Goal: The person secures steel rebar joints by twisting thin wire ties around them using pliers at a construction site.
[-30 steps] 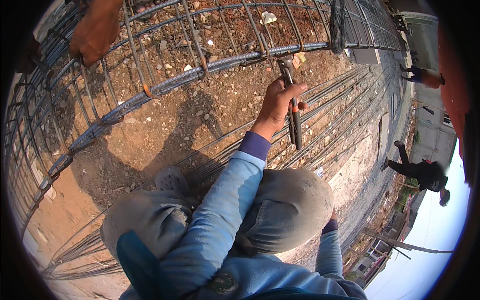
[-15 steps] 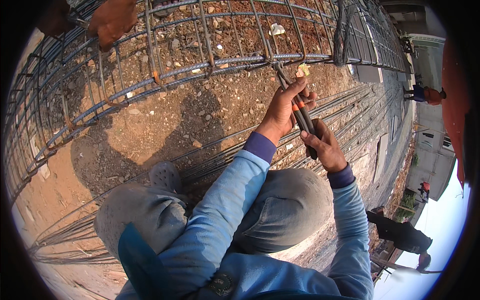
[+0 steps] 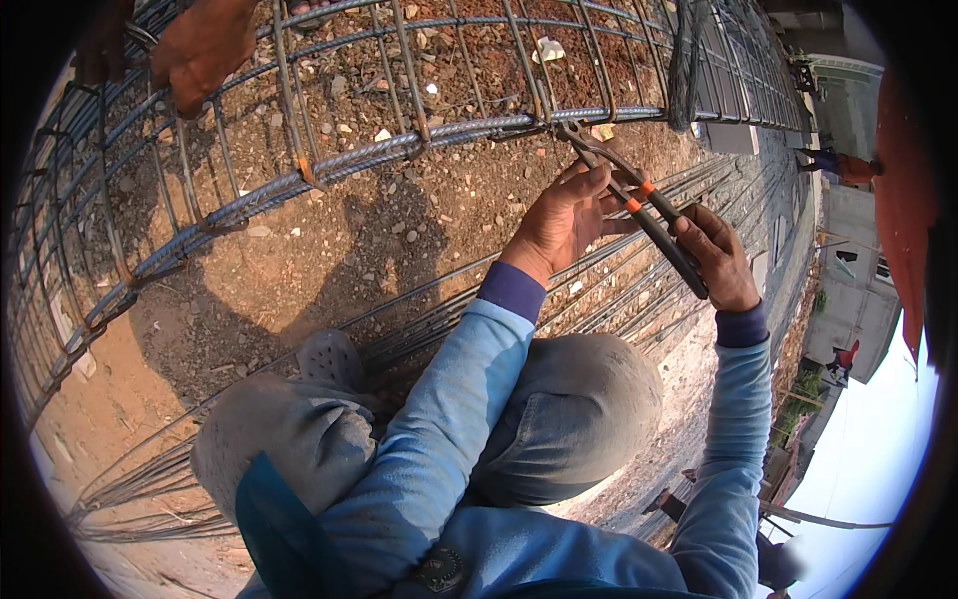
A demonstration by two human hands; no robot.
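Our right hand [image 3: 714, 255] clamped on pincers [image 3: 661, 240]; left hand [image 3: 564, 220] beside them, grip unclear. Beyond hands, rebar cage [image 3: 459, 131] assembled; whether joint at pincers finished, we cannot tell.

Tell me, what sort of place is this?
Probably an outdoor construction site: there's a long steel-bar cage, loose metal rods lying on bare, stony ground, and dark-handled pincers held up near the cage.

Sunlight falls on stony brown ground [image 3: 461, 222], grey building [image 3: 848, 314] and blue sky [image 3: 878, 429] beyond.
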